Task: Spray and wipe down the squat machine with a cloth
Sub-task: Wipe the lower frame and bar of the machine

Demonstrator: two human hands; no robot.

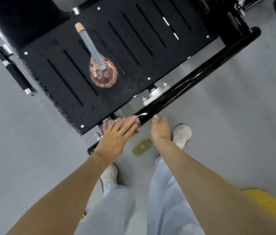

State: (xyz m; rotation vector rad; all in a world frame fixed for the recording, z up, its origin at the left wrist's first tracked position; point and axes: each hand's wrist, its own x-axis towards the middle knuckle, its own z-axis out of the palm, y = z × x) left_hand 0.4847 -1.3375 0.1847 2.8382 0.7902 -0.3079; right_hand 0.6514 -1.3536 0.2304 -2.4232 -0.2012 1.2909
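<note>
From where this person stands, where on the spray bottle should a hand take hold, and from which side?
Probably the slim grey neck of the spray bottle, from above: it stands upright on the foot plate, and the round pink base is wider.

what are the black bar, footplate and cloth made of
Black bar: probably painted steel tube, glossy, with bright reflections. Footplate: matte textured black sheet, slotted and screwed down; metal or rubber-faced, unclear. Cloth: soft pink fabric, bunched under the left hand.
</note>
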